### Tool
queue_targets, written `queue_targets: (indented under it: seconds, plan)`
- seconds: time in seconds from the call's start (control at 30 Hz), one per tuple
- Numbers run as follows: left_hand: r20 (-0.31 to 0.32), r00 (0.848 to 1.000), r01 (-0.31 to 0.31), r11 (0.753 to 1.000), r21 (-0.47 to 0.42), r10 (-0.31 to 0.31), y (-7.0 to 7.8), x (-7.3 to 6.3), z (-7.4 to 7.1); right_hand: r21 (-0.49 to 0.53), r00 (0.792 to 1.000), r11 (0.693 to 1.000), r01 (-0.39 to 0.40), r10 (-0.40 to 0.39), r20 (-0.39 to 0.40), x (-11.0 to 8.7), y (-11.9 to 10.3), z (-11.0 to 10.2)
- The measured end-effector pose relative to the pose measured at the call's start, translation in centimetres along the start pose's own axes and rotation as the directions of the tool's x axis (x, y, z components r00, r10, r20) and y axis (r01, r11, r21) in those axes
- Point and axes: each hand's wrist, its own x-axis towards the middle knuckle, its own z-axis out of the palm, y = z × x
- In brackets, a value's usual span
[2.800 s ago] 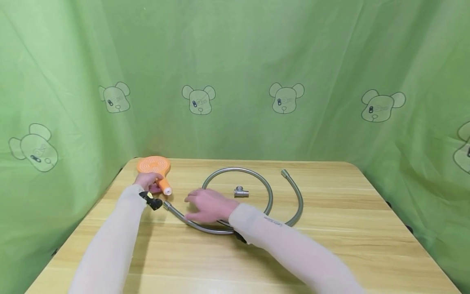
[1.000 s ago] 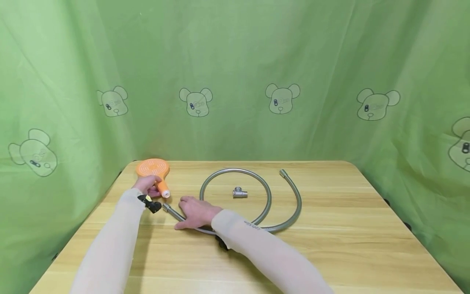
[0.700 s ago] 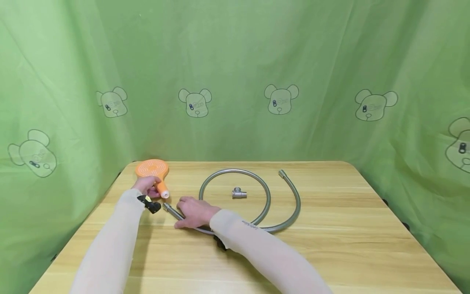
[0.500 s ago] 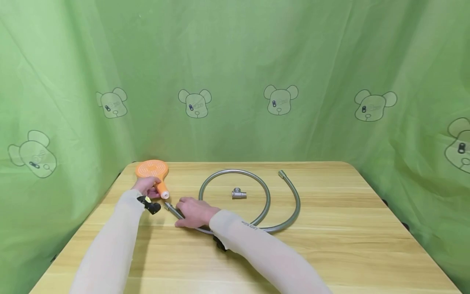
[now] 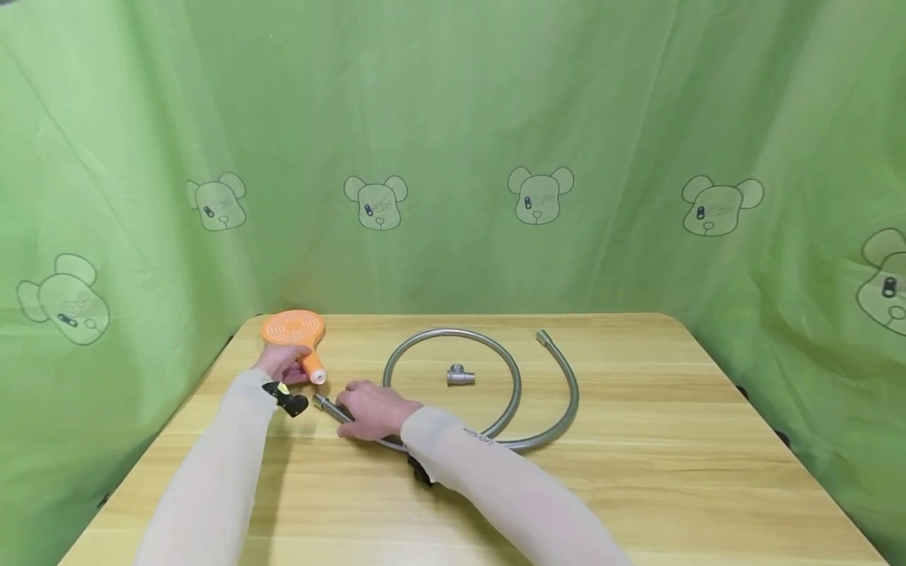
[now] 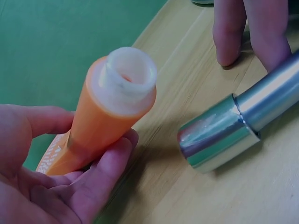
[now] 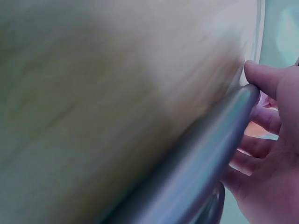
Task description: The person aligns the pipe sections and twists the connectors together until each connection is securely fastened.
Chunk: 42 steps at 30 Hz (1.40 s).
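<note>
My left hand grips the handle of an orange shower head at the table's back left, spray face up. In the left wrist view, thumb and fingers go round the handle, whose white threaded end stands bare. My right hand holds a silver shower hose close behind its near end, thumb on one side and fingers on the other. The hose's metal nut lies a short gap from the white thread. The hose's middle stretch is partly hidden under my right hand and sleeve.
A small silver T-shaped fitting lies inside the hose's loop. The hose's other end points to the back right of the wooden table. Green curtains enclose the table at the back and sides.
My right hand has moved left and come down onto the hose near its end. The hose end has shifted only slightly. My left hand keeps its grip on the shower head.
</note>
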Motion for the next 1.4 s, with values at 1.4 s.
queue_targets:
  seconds: [1.4]
  plan:
    - [0.191, 0.981, 0.014, 0.985, -0.172, 0.020, -0.6, -0.8, -1.6, 0.234, 1.000, 0.972, 0.000, 0.006, -0.024, -0.1, 0.6, -0.2]
